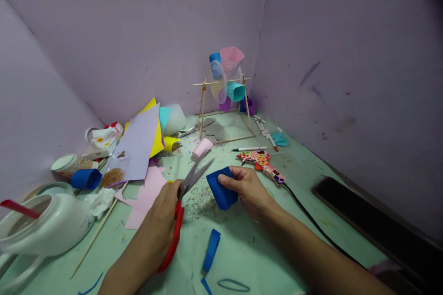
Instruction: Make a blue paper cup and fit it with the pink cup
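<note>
My left hand (165, 209) is closed around the red handles of a pair of scissors (194, 177), whose blades stand apart and point up and to the right. In my right hand (249, 189) a curled piece of blue paper (220, 191) is pinched between thumb and fingers. The blade tips are close to the paper's left edge, with a gap between them. Below, a cut blue strip (211, 251) lies on the pale green table. Just beyond the scissors rests a pink paper roll (202, 148).
A stick frame (201, 106) carrying a wheel with coloured paper cups stands at the back. To the right lie a flower-patterned glue gun (261, 163) with its black cord and several markers (265, 131). Paper sheets (140, 136) and a white teapot-like vessel (58, 230) occupy the left.
</note>
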Demonstrator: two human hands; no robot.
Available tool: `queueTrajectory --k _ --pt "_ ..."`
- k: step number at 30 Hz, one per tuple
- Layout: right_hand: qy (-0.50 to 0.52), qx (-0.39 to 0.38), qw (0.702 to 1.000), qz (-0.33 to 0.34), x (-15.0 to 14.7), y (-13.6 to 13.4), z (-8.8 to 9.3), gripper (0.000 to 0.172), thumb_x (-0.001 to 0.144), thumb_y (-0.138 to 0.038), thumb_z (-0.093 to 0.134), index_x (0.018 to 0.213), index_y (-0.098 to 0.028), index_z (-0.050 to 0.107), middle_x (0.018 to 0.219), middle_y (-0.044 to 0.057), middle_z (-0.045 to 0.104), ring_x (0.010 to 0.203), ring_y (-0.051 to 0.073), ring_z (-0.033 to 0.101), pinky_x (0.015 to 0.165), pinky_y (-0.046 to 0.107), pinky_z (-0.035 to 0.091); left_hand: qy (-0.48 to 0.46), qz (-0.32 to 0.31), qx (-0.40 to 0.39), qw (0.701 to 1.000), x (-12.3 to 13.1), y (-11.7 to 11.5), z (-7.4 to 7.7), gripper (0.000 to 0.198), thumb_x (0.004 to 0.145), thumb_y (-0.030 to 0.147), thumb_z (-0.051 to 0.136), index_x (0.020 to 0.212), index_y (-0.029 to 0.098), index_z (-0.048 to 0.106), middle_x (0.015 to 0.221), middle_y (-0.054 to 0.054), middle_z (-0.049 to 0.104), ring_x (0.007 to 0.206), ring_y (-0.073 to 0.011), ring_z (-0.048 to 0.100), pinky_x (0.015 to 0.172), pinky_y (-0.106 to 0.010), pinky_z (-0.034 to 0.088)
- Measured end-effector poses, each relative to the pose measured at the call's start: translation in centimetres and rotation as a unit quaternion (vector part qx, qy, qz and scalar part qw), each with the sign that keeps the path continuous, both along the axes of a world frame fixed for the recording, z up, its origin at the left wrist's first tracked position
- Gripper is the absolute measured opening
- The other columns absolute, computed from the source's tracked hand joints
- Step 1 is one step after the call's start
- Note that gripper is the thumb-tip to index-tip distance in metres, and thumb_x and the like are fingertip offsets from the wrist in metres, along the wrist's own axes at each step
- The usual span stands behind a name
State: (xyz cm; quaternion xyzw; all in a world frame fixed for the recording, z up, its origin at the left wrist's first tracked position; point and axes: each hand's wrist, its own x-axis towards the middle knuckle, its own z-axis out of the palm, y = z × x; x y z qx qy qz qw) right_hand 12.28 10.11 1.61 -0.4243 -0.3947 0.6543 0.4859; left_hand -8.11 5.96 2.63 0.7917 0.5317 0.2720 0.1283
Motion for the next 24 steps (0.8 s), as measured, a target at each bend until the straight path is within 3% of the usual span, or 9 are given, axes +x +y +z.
queueTrajectory --k 3,8,14,24 --pt "-0.009 0.012 1.000 0.003 0.1 -0.1 0.0 0.029 0.056 -0.037 0.077 0.062 -0.013 0.063 0.050 -0.003 0.056 0.042 0.007 0.046 0.043 0.020 0.036 0.025 0.003 0.000 1.000 -0.1 0.2 -0.1 0.039 0.083 0.019 0.037 0.120 0.016 0.049 0.107 -0.013 0.059 0.099 -0.0270 0.056 0.085 -0.042 0.047" --pt "-0.017 0.014 1.000 0.000 0.1 -0.1 0.1 0.026 0.055 -0.035 0.077 0.060 -0.013 0.063 0.051 -0.003 0.057 0.043 0.008 0.047 0.042 0.020 0.038 0.074 0.044 -0.030 0.996 -0.9 0.4 0.8 0.036 0.084 0.021 0.037 0.118 0.022 0.050 0.105 -0.008 0.061 0.096 -0.0246 0.059 0.079 -0.036 0.049" --pt "-0.031 0.034 0.999 0.004 -0.1 0.0 0.0 0.020 0.056 -0.031 0.073 0.060 -0.013 0.064 0.049 -0.003 0.056 0.041 0.007 0.047 0.041 0.020 0.039 0.104 -0.035 -0.061 0.992 -0.6 0.0 1.7 0.038 0.086 0.025 0.035 0.123 0.023 0.048 0.099 -0.009 0.062 0.089 -0.0240 0.059 0.078 -0.037 0.049" --pt "-0.066 0.075 0.995 0.010 -0.1 -0.4 0.5 0.017 0.061 -0.028 0.068 0.065 -0.012 0.067 0.050 -0.002 0.057 0.043 0.008 0.048 0.043 0.020 0.039 0.123 -0.048 -0.055 0.990 -0.6 -0.2 1.9 0.040 0.087 0.025 0.034 0.126 0.019 0.046 0.096 -0.012 0.060 0.089 -0.0253 0.056 0.080 -0.042 0.048"
